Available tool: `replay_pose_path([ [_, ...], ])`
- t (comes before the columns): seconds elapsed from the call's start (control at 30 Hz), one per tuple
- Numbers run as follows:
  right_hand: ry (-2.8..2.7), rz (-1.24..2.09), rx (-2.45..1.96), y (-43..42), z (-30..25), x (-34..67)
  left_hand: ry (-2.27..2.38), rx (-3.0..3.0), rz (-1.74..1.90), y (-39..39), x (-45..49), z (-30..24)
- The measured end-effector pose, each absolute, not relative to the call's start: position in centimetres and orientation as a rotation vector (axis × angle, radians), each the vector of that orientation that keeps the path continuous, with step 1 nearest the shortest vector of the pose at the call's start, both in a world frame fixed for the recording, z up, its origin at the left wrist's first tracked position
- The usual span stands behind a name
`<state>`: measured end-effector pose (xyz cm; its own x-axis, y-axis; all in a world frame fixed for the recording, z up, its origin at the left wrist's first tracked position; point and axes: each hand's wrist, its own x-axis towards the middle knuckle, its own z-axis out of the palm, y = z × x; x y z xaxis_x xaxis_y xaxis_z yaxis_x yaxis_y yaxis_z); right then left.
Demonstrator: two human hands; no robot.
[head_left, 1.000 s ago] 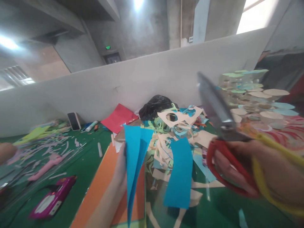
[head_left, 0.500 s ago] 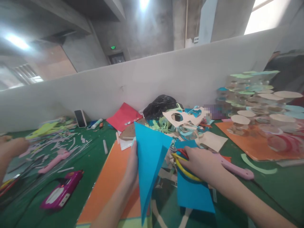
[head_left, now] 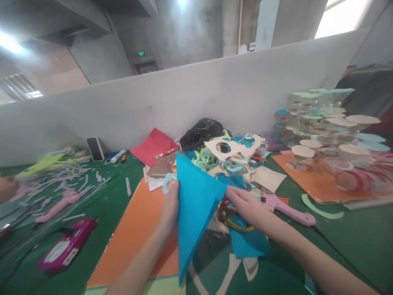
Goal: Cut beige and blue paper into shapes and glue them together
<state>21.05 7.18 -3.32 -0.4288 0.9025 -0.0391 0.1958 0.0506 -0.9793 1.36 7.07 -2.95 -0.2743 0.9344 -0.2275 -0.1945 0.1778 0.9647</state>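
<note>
A folded sheet of bright blue paper (head_left: pixel 198 205) stands upright before me, its long edge on the left and a corner pointing right. My left hand (head_left: pixel 170 205) is closed on that long edge. Beside the left thumb is a pale blue paper ring (head_left: pixel 166 183); whether the hand holds it I cannot tell. My right hand (head_left: pixel 244 205) pinches the paper's right corner, with scissors (head_left: pixel 238 226) hanging from it by their yellow handle. The blades are hidden. Below lies another blue sheet (head_left: pixel 250 244).
Orange sheets (head_left: pixel 132 233) lie under my left arm. A pink glue gun (head_left: pixel 293 211) with a cord is at right, near stacked clear cups with paper discs (head_left: pixel 353 149). Paper scraps (head_left: pixel 221 149) pile up ahead. Another person's hand (head_left: pixel 7 188) shows at far left.
My right hand has moved up and left to the folded paper's corner, the scissors turning with it. The view has shifted slightly, and the other person's hand has drawn back leftward.
</note>
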Motion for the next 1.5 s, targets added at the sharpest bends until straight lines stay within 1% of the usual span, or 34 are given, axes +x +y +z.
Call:
replay_pose_path([
  [0.07, -1.564, 1.592, -1.020, 7.2, -3.4, 20.8, 1.455, 0.784, 1.337, 7.2, 1.2, -3.2],
  [0.17, -1.410, 1.699, -0.977, 7.1, -3.4, 20.6, 1.519, 0.803, 1.326, 7.3, 0.9, -3.6],
  [0.47, -1.509, 1.657, -0.958, 7.1, -3.2, 20.7, 1.600, 0.961, 1.306, 7.5, 0.6, -4.6],
  [0.57, -1.562, 1.498, -1.011, 6.9, -3.2, 20.8, 1.595, 1.081, 1.313, 7.3, 0.8, -4.7],
  [0.73, -1.516, 1.033, -1.285, 6.4, -3.4, 20.8, 1.376, 1.328, 1.292, 6.0, 1.1, -4.2],
  [0.8, -1.498, 0.999, -1.275, 6.2, -3.6, 20.6, 1.228, 1.408, 1.221, 5.0, 1.2, -4.0],
  [0.9, -1.541, 1.044, -1.171, 6.0, -3.8, 20.5, 1.065, 1.423, 1.088, 3.6, 1.4, -3.7],
  [0.97, -1.541, 1.038, -1.151, 5.8, -3.6, 20.6, 1.052, 1.352, 0.993, 2.8, 1.6, -3.6],
  [1.07, -1.501, 1.016, -1.156, 5.7, -2.9, 20.8, 1.161, 1.213, 0.927, 2.6, 1.7, -3.5],
  [1.2, -1.429, 1.089, -1.045, 5.6, -1.8, 21.5, 1.270, 0.978, 1.127, 4.1, 1.3, -4.2],
  [1.33, -1.300, 1.166, -0.970, 6.1, -1.0, 22.6, 1.254, 0.737, 1.246, 6.0, 1.0, -4.4],
  [1.5, -1.125, 1.203, -1.056, 7.6, -0.9, 23.7, 1.173, 0.723, 1.453, 7.1, 0.7, -3.4],
])
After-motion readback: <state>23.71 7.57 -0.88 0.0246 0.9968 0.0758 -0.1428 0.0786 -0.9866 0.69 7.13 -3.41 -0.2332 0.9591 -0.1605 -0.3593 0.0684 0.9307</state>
